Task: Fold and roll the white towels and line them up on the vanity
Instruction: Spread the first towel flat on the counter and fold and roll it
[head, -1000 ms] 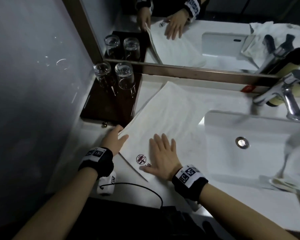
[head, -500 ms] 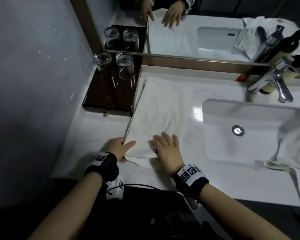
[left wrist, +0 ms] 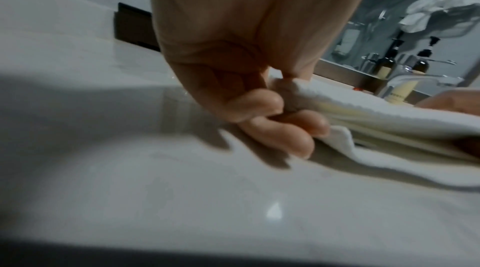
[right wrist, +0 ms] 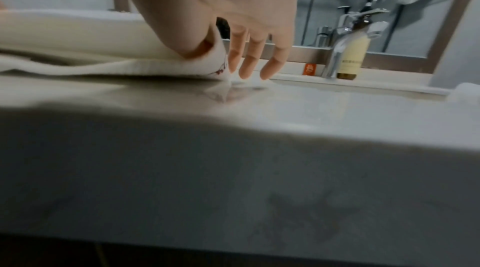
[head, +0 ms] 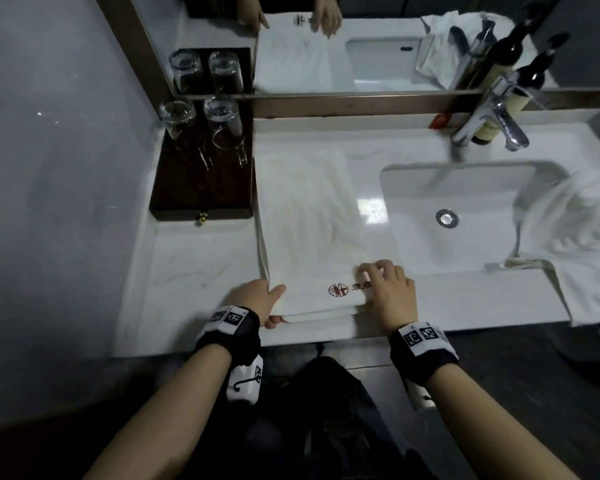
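Note:
A white towel [head: 305, 220], folded into a long strip, lies on the white vanity [head: 194, 265] between the dark tray and the sink. Its near end is turned over, so a red logo [head: 338, 290] faces up. My left hand [head: 260, 299] pinches the near left corner, thumb on top and fingers curled under it; the left wrist view shows the left hand [left wrist: 272, 111] on the towel's layered edge [left wrist: 389, 119]. My right hand [head: 385, 289] grips the near right corner. In the right wrist view the right hand [right wrist: 233, 56] has its thumb tucked into the towel's fold [right wrist: 91, 35]. A second white towel [head: 575, 230] lies crumpled over the sink's right rim.
A dark wooden tray [head: 201, 188] with two upturned glasses [head: 177, 119] stands at the back left, touching the towel's left side. The sink basin [head: 465, 188] is to the right, with a chrome faucet [head: 499, 123] and a pump bottle [head: 489, 129] behind it. A mirror runs along the back.
The towel has swung from slanted to straight alongside the tray. Its near end is turned over with the logo up. Both hands went from lying flat to gripping the near corners.

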Available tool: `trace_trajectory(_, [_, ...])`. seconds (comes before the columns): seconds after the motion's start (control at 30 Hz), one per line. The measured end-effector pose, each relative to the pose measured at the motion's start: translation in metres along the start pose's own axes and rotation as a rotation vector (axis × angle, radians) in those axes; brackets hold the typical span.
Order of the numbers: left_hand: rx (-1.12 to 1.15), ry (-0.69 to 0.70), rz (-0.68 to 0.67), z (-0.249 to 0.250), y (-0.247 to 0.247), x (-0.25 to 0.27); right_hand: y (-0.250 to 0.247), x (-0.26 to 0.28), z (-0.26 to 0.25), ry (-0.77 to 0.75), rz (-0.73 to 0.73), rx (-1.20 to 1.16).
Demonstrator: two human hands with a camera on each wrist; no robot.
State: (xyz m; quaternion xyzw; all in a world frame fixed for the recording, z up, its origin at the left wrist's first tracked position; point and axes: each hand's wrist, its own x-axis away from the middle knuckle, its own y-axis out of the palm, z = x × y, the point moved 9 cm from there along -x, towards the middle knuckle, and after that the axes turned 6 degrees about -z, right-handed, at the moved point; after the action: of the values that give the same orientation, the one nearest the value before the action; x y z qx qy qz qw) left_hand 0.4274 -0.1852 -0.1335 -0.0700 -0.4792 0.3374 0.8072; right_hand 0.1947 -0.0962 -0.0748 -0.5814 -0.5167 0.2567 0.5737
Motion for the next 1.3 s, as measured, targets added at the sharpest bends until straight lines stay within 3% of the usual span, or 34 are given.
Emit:
trace_trajectory(0.17, [-0.203, 0.03, 0.048, 0.014, -0.01, 0.016, -0.003, 0.001, -0.001, 0.042, -0.075, -0.005])
trace_trajectory(0.27, [-0.41, 0.043, 0.115, 0.026, -0.029, 0.029, 0.002, 0.005, 0.005, 0.007, -0.31, -0.001])
trace_trajectory(0.33, [-0.42, 0.1, 0.221, 0.042, -0.043, 0.034, -0.004, 0.002, 0.005, 0.019, -0.418, -0.089])
trace_trajectory(0.43, [-0.422, 0.335, 0.357, 0.085, -0.047, 0.035, -0.023, -0.021, -0.019, -0.06, -0.314, -0.15])
trace_trajectory(0.53, [-0.599, 0.49, 0.288, 0.118, -0.022, 0.021, -0.022, -0.038, -0.058, -0.281, -0.235, 0.107])
trace_trajectory(0.6, [-0.779, 0.433, 0.148, 0.11, 0.001, 0.005, -0.006, -0.045, -0.064, -0.362, -0.315, 0.221])
trace_trajectory(0.67, [-0.895, 0.345, 0.062, 0.087, 0.012, -0.009, 0.005, -0.051, -0.049, -0.329, -0.378, 0.224])
trace_trajectory(0.9, [-0.943, 0.25, 0.031, 0.056, 0.013, -0.024, 0.006, -0.055, 0.012, -0.199, -0.369, 0.267])
trace_trajectory(1.0, [-0.873, 0.195, 0.092, 0.072, 0.006, -0.028, -0.01, -0.064, -0.011, -0.287, -0.295, 0.263])
trace_trajectory(1.13, [-0.717, 0.23, 0.321, 0.111, -0.008, -0.032, -0.011, -0.075, -0.056, -0.449, -0.263, 0.295])
trace_trajectory(1.3, [-0.777, 0.2, 0.272, 0.107, 0.004, -0.043, 0.008, -0.084, -0.042, -0.435, -0.315, 0.311])
